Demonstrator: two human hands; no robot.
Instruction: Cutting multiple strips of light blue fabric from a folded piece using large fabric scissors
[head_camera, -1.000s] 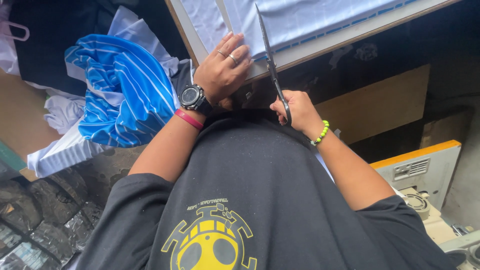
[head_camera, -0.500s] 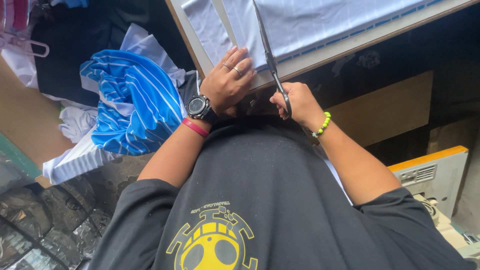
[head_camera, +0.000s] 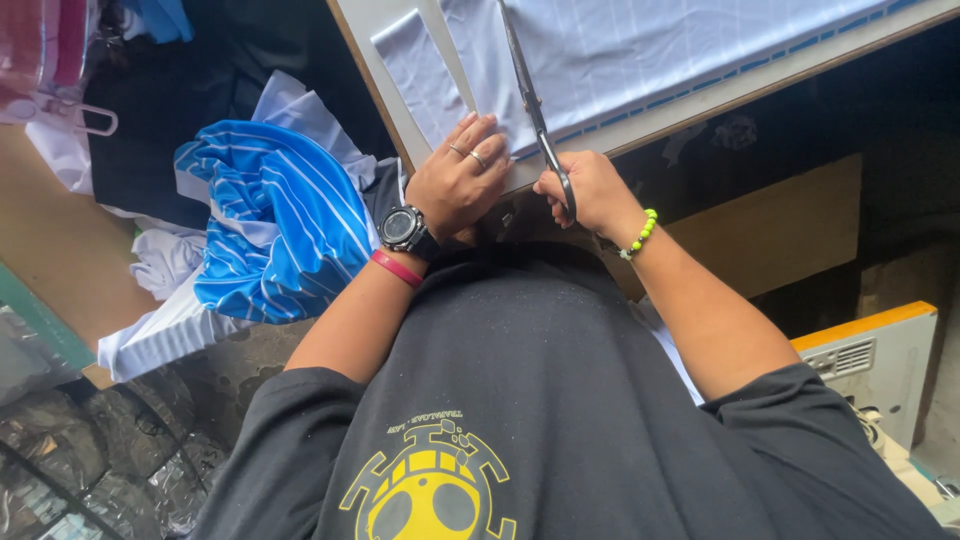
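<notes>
— Where are the hands?

— Both sit at the near edge of the desk (head_camera: 700, 100), in the upper middle of the frame. The right hand (head_camera: 590, 190) is curled tight around the handles of the scissors (head_camera: 530, 100), whose long blades run up and away over the white cloth (head_camera: 640, 50). The left hand (head_camera: 460, 185) lies flat and spread, fingers pressed on the cloth just left of the blades, gripping nothing.

— And the cloth itself?

— Spread across the desk top, pale with faint lines. A narrow strip (head_camera: 420, 75) of it lies apart on the left, between the main sheet and the desk's left edge.

— Any room to move?

— Ahead of the blades the cloth runs open to the top of the frame. The desk's front edge slants up toward the upper right, with a blue line along it. Left of the desk it is crowded: a blue striped garment (head_camera: 280, 230) heaped over white fabric (head_camera: 165, 265).

— Packages or signs?

— A white box with an orange top edge (head_camera: 870, 355) at the lower right; its markings are too small to make out. Clear plastic wrapping (head_camera: 90, 450) fills the lower left corner.
</notes>
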